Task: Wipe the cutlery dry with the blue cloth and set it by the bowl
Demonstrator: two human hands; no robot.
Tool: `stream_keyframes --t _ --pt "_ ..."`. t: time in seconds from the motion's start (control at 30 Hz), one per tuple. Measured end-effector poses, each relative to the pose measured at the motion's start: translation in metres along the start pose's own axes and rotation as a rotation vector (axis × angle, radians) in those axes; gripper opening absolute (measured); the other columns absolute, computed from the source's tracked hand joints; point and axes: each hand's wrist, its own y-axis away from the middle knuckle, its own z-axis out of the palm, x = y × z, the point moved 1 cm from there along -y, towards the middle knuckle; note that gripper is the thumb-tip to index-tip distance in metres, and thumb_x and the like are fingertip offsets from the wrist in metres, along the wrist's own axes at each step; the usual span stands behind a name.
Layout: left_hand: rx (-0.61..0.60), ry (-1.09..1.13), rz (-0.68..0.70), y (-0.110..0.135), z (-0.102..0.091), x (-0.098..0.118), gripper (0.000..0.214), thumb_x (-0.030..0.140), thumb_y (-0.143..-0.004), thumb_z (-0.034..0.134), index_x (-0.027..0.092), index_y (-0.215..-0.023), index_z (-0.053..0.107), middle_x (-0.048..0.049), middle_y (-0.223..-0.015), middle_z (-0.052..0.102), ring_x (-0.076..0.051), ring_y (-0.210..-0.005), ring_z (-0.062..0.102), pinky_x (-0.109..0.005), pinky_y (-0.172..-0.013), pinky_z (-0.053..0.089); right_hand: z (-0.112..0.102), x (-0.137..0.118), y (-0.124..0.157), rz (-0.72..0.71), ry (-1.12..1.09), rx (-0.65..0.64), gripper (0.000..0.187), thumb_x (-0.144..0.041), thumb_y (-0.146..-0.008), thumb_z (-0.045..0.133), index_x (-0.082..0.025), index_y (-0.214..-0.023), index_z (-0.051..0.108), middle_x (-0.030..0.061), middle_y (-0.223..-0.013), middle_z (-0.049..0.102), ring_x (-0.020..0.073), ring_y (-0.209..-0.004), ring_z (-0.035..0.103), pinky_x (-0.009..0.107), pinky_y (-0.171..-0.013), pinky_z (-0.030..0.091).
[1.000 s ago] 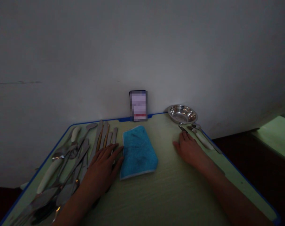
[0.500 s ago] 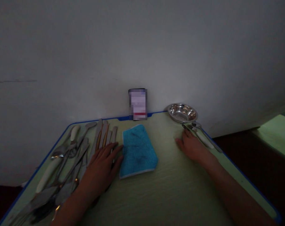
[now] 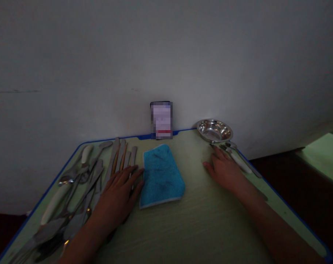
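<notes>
- At the far right of the pale green tabletop (image 3: 166, 236), just beyond the right hand's (image 3: 224, 170) fingertips, a small metal utensil tip (image 3: 211, 145) shows; dark and shiny, the rest hidden by the hand.
- Right hand: palm down, fingers close together, thumb out to the side; cannot tell whether they grip that utensil.
- Just right of it: white-handled utensil (image 3: 241, 163), smooth and pale, with a slim silver-coloured handle (image 3: 251, 168) alongside.
- Left hand (image 3: 121, 189): palm down, fingers extended and slightly spread, over the near ends of flat metal utensils (image 3: 115, 156). These are dull grey, roughly parallel, with slim gold-coloured strips (image 3: 123, 157) among them.
- Left of that hand: a jumble of metal utensils, including a white-handled one (image 3: 56, 203).
- Between hands: blue cloth (image 3: 163, 179), pale-edged, dark-smudged.
- Container: round stainless-steel bowl (image 3: 214, 128), upright by the wall; reflections inside, inner base visible.
</notes>
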Motion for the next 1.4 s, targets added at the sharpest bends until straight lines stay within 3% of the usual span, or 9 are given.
stream_keyframes --t 0.37,0.93,1.4 --pt "-0.001 -0.01 0.004 0.001 0.001 -0.001 0.042 0.04 -0.087 0.037 0.019 -0.122 0.049 -0.0112 -0.124 0.05 -0.028 -0.116 0.045 -0.047 -0.096 0.037 0.005 -0.002 0.001 0.05 -0.035 -0.039 0.058 -0.043 -0.084 0.033 0.003 -0.119 0.045 0.0278 -0.131 0.036 0.0327 -0.125 0.032 0.042 -0.098 0.031" --pt "-0.024 -0.012 0.009 0.001 0.001 -0.001 0.043 0.041 -0.087 0.037 0.018 -0.122 0.048 -0.0121 -0.125 0.049 -0.028 -0.116 0.044 -0.047 -0.097 0.036 0.005 0.007 -0.002 0.074 0.014 -0.053 0.055 -0.044 -0.085 0.031 0.0 -0.111 0.05 0.0279 -0.122 0.045 0.0343 -0.117 0.042 0.043 -0.093 0.036" --pt "-0.014 0.002 0.025 0.001 0.001 -0.003 0.043 0.041 -0.087 0.038 0.019 -0.123 0.047 -0.0114 -0.125 0.049 -0.028 -0.117 0.043 -0.047 -0.096 0.037 -0.004 0.002 0.001 0.062 0.042 -0.04 0.055 -0.044 -0.084 0.034 -0.001 -0.109 0.054 0.0289 -0.13 0.037 0.0369 -0.123 0.033 0.045 -0.094 0.035"
